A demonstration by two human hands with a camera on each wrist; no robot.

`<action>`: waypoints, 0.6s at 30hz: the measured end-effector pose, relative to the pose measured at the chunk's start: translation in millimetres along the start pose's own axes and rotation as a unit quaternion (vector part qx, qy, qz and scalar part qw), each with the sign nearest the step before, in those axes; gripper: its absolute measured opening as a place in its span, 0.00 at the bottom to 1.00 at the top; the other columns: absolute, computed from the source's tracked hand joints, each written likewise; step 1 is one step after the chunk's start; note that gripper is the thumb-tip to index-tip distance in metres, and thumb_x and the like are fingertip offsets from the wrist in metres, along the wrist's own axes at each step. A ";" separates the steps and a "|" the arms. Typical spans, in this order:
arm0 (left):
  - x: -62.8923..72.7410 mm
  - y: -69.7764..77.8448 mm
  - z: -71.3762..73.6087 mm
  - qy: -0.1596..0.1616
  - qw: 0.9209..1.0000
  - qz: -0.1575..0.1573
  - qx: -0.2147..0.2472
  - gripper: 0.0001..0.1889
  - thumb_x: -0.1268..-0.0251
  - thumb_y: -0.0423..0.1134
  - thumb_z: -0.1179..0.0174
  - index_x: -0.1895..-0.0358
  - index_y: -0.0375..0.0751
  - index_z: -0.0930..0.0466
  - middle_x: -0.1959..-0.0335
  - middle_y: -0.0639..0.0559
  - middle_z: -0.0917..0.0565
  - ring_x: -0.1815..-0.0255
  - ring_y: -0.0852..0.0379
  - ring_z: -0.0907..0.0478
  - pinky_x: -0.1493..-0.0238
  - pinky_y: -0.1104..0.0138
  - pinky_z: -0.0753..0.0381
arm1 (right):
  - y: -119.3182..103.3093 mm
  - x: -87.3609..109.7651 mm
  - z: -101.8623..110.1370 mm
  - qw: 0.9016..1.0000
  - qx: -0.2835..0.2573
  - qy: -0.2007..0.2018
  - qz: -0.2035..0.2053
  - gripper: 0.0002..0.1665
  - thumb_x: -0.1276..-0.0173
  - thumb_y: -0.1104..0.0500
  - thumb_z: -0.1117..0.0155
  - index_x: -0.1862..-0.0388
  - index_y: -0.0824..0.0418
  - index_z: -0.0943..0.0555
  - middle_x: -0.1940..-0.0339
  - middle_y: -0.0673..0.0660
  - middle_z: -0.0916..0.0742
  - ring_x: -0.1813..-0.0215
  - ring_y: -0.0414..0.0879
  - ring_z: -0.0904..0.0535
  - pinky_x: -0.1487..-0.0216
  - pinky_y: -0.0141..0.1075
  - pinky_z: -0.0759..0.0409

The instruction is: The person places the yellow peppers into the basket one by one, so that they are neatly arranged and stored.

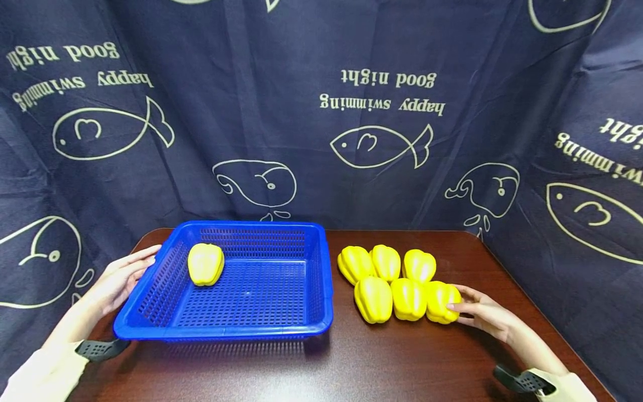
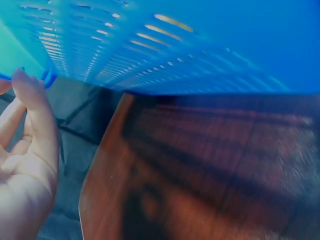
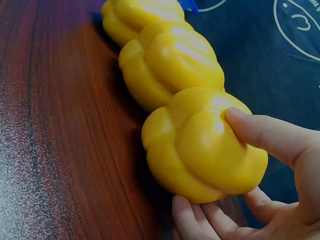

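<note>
My right hand [image 1: 486, 314] holds a yellow bell pepper [image 3: 200, 150], thumb on its upper surface and fingers around its far side and underneath. This pepper is at the near right end of a cluster on the table. Right against it sits another yellow bell pepper [image 1: 409, 299], with more behind and to the left. At the left, my left hand [image 1: 118, 283] has fairly straight fingers touching the outer rim of a blue plastic basket [image 1: 324, 290]. In the left wrist view, the fingertips [image 2: 29, 87] meet the rim's corner. One yellow bell pepper [image 1: 206, 264] lies inside the basket, toward its back left.
The dark reddish-brown wooden table [image 1: 402, 363] bears everything. Behind and at both sides hangs a dark blue cloth [image 1: 281, 111] with fish drawings and lettering. The basket takes up the table's left half; its slotted wall [image 2: 125, 55] stands over the table's left edge.
</note>
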State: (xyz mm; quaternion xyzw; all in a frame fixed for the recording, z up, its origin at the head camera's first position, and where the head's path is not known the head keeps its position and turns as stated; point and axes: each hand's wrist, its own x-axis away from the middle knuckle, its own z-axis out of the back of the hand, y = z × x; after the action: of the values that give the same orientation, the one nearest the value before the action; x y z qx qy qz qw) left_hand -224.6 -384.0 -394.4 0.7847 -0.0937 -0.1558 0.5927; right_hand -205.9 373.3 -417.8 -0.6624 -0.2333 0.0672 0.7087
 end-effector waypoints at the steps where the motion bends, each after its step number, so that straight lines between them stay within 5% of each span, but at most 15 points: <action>1: -0.6 -0.1 0.0 -0.003 1.000 0.003 0.007 0.23 0.23 0.28 0.64 0.42 0.55 0.21 0.50 0.59 0.15 0.53 0.61 0.16 0.58 0.68 0.15 | 0.8 0.2 0.2 1.000 -0.003 -0.004 0.001 0.20 0.30 0.63 0.45 0.48 0.39 0.33 0.52 0.42 0.20 0.51 0.35 0.20 0.48 0.33 0.20; 8: -1.9 0.5 -1.4 0.057 0.998 0.034 -0.009 0.20 0.24 0.31 0.58 0.48 0.60 0.19 0.55 0.63 0.14 0.57 0.63 0.15 0.60 0.69 0.15 | 3.1 -0.5 0.7 1.000 -0.002 -0.003 0.007 0.21 0.29 0.64 0.46 0.43 0.44 0.35 0.52 0.43 0.20 0.50 0.36 0.20 0.47 0.33 0.19; 18: 3.9 8.9 5.7 0.074 0.992 0.063 -0.086 0.19 0.24 0.34 0.54 0.50 0.67 0.19 0.58 0.68 0.14 0.61 0.65 0.15 0.64 0.71 0.16 | 1.3 0.8 -7.1 0.999 0.017 0.033 0.019 0.21 0.31 0.65 0.43 0.50 0.39 0.31 0.55 0.43 0.20 0.53 0.36 0.19 0.51 0.31 0.18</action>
State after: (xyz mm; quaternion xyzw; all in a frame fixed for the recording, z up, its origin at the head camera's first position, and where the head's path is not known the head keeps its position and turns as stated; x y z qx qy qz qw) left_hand -222.6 -392.9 -387.8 0.7329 -0.0850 -0.0666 0.6717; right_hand -201.9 367.3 -419.1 -0.6565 -0.1964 0.0624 0.7256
